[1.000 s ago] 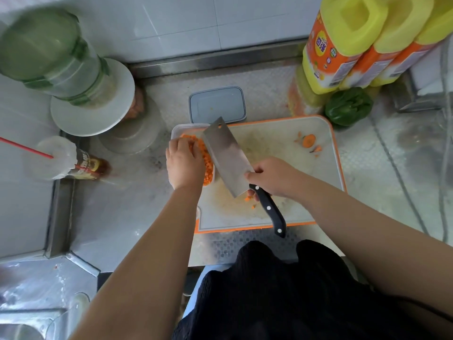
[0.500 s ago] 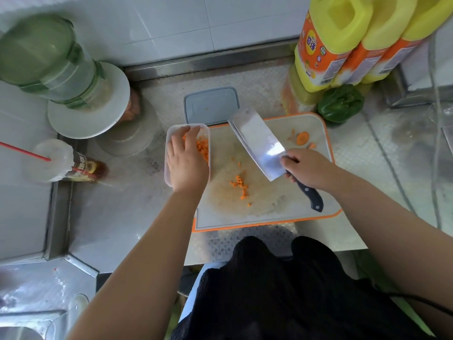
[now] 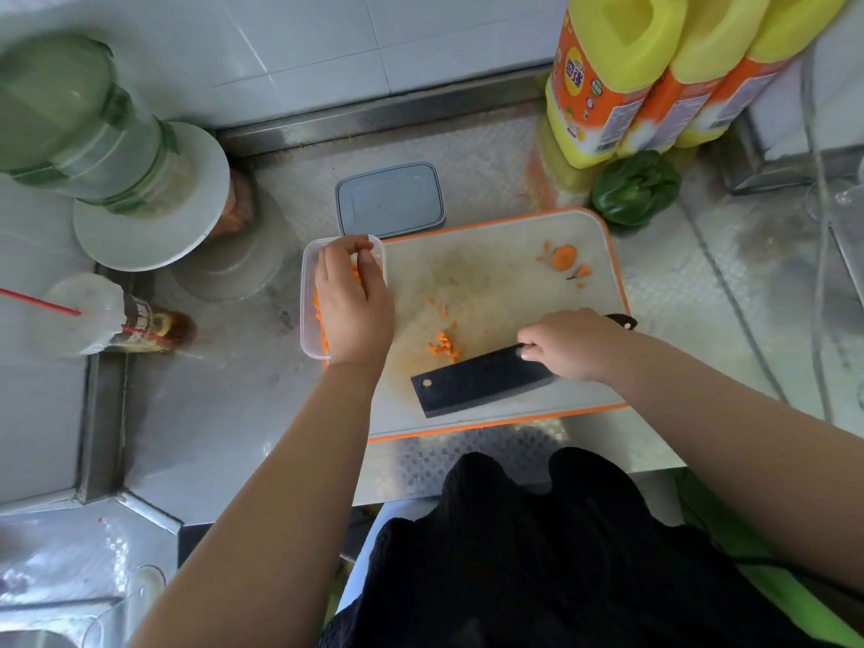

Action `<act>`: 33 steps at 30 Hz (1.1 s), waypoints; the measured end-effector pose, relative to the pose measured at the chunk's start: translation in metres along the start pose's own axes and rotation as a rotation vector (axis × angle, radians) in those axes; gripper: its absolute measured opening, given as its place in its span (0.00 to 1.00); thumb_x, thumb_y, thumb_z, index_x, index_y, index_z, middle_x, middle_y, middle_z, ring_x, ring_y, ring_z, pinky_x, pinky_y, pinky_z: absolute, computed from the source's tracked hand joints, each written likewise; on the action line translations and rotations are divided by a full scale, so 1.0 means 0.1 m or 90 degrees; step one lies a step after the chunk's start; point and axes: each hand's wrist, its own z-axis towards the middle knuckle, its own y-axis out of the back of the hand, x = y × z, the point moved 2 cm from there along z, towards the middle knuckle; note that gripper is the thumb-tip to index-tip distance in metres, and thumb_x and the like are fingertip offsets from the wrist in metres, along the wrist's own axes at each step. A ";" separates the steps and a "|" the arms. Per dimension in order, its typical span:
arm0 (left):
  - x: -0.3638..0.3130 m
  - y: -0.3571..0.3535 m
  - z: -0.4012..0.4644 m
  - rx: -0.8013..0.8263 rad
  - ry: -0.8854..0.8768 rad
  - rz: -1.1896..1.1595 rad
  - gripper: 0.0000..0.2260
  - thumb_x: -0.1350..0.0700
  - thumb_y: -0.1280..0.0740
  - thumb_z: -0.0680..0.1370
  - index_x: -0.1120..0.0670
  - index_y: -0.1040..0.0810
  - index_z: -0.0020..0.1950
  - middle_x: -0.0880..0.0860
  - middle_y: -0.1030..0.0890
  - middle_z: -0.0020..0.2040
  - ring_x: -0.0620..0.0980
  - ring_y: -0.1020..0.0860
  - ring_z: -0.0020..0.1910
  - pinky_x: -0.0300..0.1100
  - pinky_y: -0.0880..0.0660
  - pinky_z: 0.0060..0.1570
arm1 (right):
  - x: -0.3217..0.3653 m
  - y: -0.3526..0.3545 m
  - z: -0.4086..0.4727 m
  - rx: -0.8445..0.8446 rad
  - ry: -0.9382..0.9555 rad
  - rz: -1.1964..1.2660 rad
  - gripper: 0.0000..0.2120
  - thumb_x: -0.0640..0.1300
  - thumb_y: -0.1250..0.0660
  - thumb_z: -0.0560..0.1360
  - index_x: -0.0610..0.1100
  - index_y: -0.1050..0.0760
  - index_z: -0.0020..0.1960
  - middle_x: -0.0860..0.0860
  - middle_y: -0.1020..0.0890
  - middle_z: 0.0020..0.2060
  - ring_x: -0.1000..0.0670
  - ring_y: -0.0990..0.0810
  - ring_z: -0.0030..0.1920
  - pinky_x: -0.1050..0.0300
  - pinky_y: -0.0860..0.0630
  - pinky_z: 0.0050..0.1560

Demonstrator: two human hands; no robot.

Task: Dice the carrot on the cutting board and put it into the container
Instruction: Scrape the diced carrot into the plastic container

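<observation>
A clear plastic container (image 3: 306,292) with diced carrot (image 3: 317,307) in it stands at the left edge of the orange-rimmed cutting board (image 3: 495,273). My left hand (image 3: 355,306) lies over it, with fingers curled at its far rim and the thumb on its right wall. A small heap of carrot dice (image 3: 444,349) remains mid-board. A round carrot end (image 3: 564,257) and scraps lie at the far right. My right hand (image 3: 570,348) grips the cleaver (image 3: 481,388). Its blade points left, low over the board's near edge, just in front of the heap.
The container's grey lid (image 3: 390,201) lies behind the board. A green pepper (image 3: 636,187) and yellow bottles (image 3: 631,72) stand at the back right. A white plate (image 3: 154,208), a large green bottle (image 3: 79,128) and a sauce bottle (image 3: 149,327) are on the left.
The cleaver left the container, swung to the far right, then came down to the board's near edge with the blade pointing left. My left hand stayed over the container and its fingers curled.
</observation>
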 end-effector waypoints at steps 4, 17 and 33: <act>0.05 0.01 -0.02 0.007 0.021 -0.004 0.09 0.57 0.44 0.81 0.54 0.25 0.54 0.46 0.23 0.51 0.51 0.25 0.53 0.37 0.32 0.50 | -0.03 0.03 0.14 -0.118 -0.035 0.083 0.15 0.49 0.46 0.82 0.43 0.35 0.40 0.48 0.29 0.34 0.45 0.29 0.37 0.52 0.36 0.37; 0.12 -0.13 -0.20 0.035 -0.007 -0.080 0.13 0.57 0.45 0.82 0.61 0.25 0.60 0.53 0.23 0.55 0.50 0.26 0.56 0.42 0.30 0.59 | -0.11 0.03 -0.03 -0.596 -0.059 0.046 0.07 0.38 0.30 0.74 0.38 0.24 0.38 0.41 0.24 0.34 0.38 0.25 0.27 0.58 0.39 0.27; 0.18 -0.39 -0.50 0.114 0.078 -0.198 0.24 0.46 0.50 0.82 0.58 0.33 0.73 0.47 0.29 0.69 0.42 0.34 0.70 0.39 0.37 0.70 | 0.01 -0.21 -0.05 -0.575 -0.123 0.206 0.08 0.39 0.37 0.76 0.37 0.23 0.41 0.47 0.27 0.34 0.44 0.25 0.33 0.58 0.37 0.33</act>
